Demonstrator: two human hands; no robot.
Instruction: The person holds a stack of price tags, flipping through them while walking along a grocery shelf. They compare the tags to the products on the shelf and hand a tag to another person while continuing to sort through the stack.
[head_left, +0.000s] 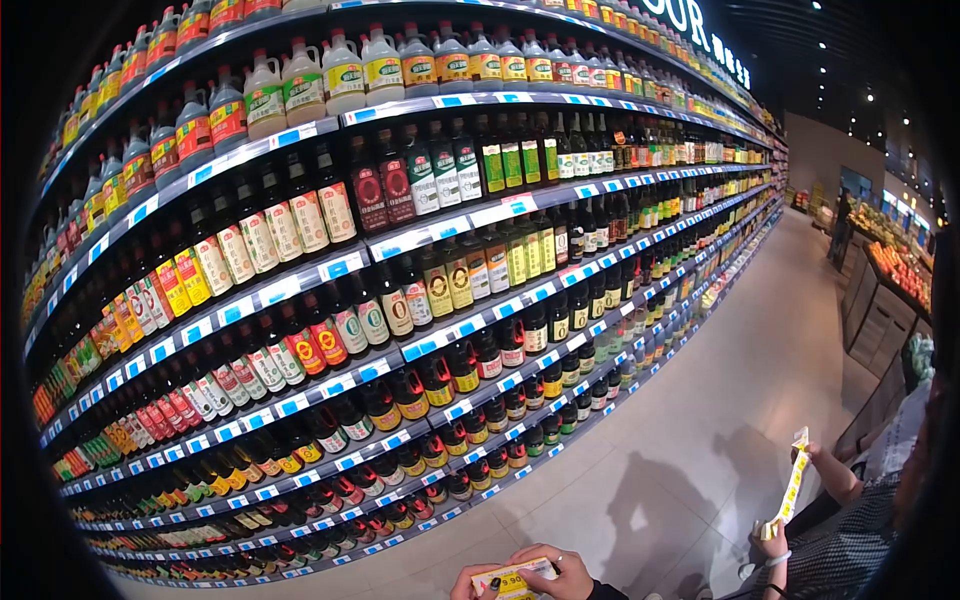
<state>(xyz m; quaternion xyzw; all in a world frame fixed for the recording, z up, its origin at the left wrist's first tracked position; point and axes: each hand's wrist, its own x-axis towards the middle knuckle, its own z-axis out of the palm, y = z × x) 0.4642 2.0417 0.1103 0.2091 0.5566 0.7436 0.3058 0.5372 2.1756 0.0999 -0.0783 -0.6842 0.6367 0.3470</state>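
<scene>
At the bottom edge of the head view, my left hand (470, 583) and my right hand (568, 575) hold a small stack of yellow and white price labels (515, 580) between them. Both sets of fingers are closed on the labels, and a ring shows on the right hand. Beyond my hands stand long shelves (425, 237) of sauce and vinegar bottles, with price tags along the shelf edges. Dark-capped bottles (380, 407) fill a lower shelf, and large jugs (343, 72) stand higher up.
At the lower right, another person (850, 530) holds a long strip of yellow and white labels (793, 487) in two hands. Grey tiled floor (640, 440) runs along the shelves. Produce stands (880, 300) with red fruit are at the far right.
</scene>
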